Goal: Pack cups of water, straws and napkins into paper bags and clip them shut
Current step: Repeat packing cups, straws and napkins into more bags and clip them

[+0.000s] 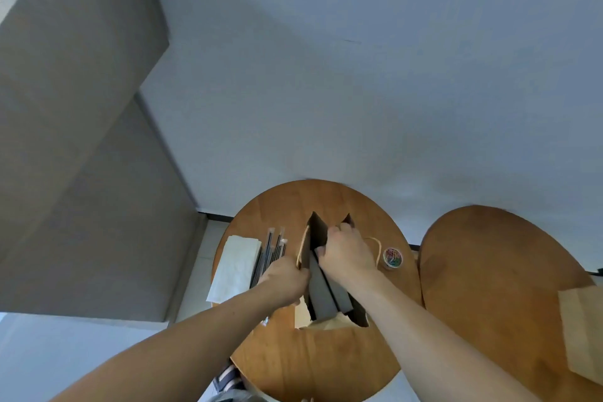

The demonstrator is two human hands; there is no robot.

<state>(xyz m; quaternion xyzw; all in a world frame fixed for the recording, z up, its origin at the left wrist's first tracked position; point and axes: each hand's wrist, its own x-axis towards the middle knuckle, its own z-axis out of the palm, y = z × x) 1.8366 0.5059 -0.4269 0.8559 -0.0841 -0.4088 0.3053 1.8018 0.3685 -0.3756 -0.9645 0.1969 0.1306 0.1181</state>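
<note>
On round table [326, 369], left hand [287, 277] gripping one rim of paper bag [323, 294], right hand [347, 254] curled over opposite rim.

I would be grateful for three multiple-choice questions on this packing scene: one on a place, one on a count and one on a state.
1. Where does the tub of coloured clips stand?
A. inside a bag
B. right of the open paper bag, on the same table
C. on the floor

2. How many round wooden tables show?
A. one
B. two
C. three

3. How is the open paper bag now?
A. clipped shut
B. lying flat
C. held open at its mouth

Answers:
1 B: the tub stands on the tabletop just right of the bag, beside the right hand.
2 B: there is the near table and a second table to its right.
3 C: the left hand and the right hand each grip one side of the mouth, and the dark inside shows.
</note>
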